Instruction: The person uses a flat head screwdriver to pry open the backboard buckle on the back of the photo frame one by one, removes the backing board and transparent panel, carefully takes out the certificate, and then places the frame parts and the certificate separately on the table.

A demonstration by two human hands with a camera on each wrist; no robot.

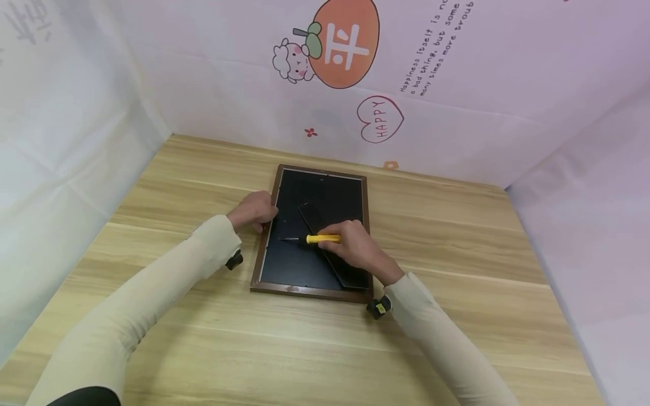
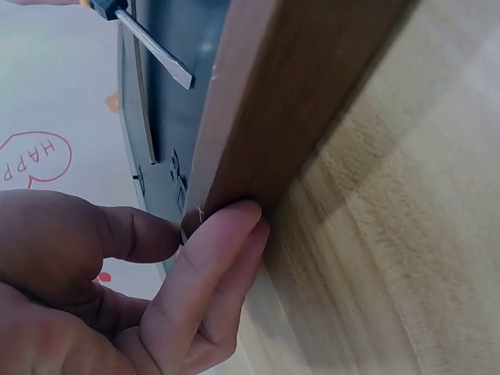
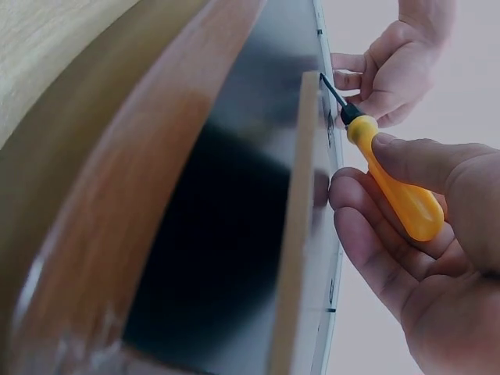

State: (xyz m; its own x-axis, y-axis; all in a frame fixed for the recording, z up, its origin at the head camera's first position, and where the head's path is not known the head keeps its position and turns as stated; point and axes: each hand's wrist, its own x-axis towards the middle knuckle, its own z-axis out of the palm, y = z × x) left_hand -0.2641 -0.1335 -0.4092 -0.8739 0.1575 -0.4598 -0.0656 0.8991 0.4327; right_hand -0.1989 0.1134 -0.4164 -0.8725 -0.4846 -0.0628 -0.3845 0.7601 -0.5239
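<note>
A picture frame (image 1: 304,291) with a brown rim lies face down, its black backing board (image 1: 291,265) uppermost. Across the board runs a dark stand leg (image 1: 352,276), slanting toward the lower right corner. My left hand (image 1: 257,208) pinches the frame's left rim; in the left wrist view the thumb is at the inner edge and fingertips press the outer side. Over the board, my right hand (image 1: 355,245) holds a flat-bladed screwdriver (image 3: 398,183) by its yellow handle. Its blade (image 2: 160,56) points left, toward the left rim, with the tip close over the board.
The frame lies on a wood-grain table (image 1: 203,338). White printed cloth (image 1: 228,84) hangs at the back, and plain pale cloth walls stand left and right. A black wrist camera (image 1: 235,260) sits by the left cuff, another camera (image 1: 378,307) by the right.
</note>
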